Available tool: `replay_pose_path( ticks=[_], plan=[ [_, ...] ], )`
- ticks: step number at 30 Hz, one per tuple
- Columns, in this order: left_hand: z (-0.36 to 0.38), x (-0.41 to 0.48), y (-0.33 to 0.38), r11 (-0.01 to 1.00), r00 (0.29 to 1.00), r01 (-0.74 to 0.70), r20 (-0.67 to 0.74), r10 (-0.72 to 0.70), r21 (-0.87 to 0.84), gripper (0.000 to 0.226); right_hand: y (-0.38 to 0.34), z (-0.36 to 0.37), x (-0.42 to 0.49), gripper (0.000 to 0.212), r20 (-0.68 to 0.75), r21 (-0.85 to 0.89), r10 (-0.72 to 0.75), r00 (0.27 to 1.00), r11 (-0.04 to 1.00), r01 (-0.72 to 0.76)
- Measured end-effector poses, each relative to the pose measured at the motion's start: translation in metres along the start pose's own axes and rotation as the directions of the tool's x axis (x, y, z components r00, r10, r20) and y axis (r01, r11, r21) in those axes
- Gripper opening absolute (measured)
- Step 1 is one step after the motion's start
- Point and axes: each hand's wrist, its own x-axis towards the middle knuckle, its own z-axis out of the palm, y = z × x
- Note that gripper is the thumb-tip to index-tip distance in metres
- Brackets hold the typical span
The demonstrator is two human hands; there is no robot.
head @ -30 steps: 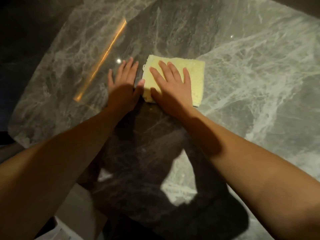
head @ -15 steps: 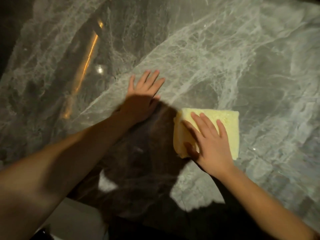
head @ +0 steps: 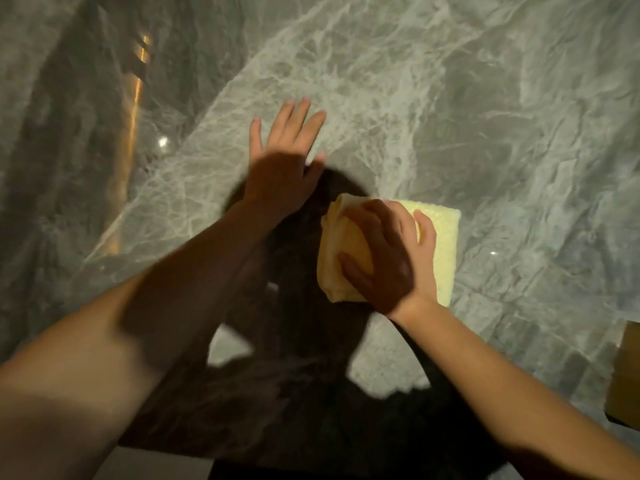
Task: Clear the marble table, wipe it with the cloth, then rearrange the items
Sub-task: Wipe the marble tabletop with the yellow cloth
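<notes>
Yellow cloth [head: 440,244] lies on the marble table [head: 485,98], toward its near edge, left side bunched up. Our right hand [head: 391,258] grips it with curled fingers; our left hand [head: 284,168] lies flat on bare marble just beyond, fingers straight and spread, apart from the cloth.

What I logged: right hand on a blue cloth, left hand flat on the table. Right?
No: the head view shows a yellow cloth, not blue. Right hand on it, left hand flat on the table.
</notes>
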Motion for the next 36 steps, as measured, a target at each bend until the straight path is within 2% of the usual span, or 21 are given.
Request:
replay_pose_path(
  ticks=[3, 9, 13, 17, 21, 25, 31, 36],
  plan=[
    [0.0, 0.014, -0.005, 0.999, 0.999, 0.033, -0.015, -0.034, -0.017, 0.053, 0.011, -0.005, 0.035, 0.063, -0.036, -0.009, -0.035, 0.999, 0.999, 0.035],
    [-0.002, 0.016, -0.004, 0.999, 0.999, 0.032, -0.006, -0.032, -0.038, 0.05, 0.025, -0.024, 0.123, 0.056, -0.178, -0.138, -0.054, 0.983, 0.99, 0.029],
    [-0.005, 0.016, -0.004, 0.995, 0.999, 0.039, -0.013, -0.04, -0.093, 0.05, 0.036, -0.034, 0.166, 0.061, -0.14, -0.165, -0.07, 0.988, 0.985, 0.046],
    [-0.007, 0.014, -0.004, 0.997, 0.999, 0.043, 0.018, -0.042, -0.061, 0.052, 0.042, -0.037, 0.18, 0.064, -0.063, -0.168, -0.051, 0.997, 0.985, 0.04],
    [-0.008, 0.014, -0.004, 0.997, 0.998, 0.046, 0.041, -0.044, -0.058, 0.053, 0.05, -0.039, 0.168, 0.064, -0.026, -0.194, -0.113, 0.993, 0.975, 0.106],
    [-0.006, 0.013, -0.001, 0.993, 0.998, 0.066, 0.022, -0.064, -0.093, 0.053, 0.059, -0.04, 0.143, 0.061, -0.041, -0.209, -0.091, 0.995, 0.975, 0.081],
    [-0.004, 0.01, -0.002, 0.991, 0.999, 0.049, -0.003, -0.05, -0.125, 0.052, 0.056, -0.027, 0.073, 0.059, -0.086, -0.188, 0.05, 0.995, 0.98, -0.065],
    [-0.009, 0.005, -0.002, 0.989, 0.998, 0.025, 0.065, -0.015, -0.148, 0.053, 0.03, -0.009, -0.006, 0.058, -0.094, -0.166, 0.222, 0.971, 0.958, -0.235]
  ],
)
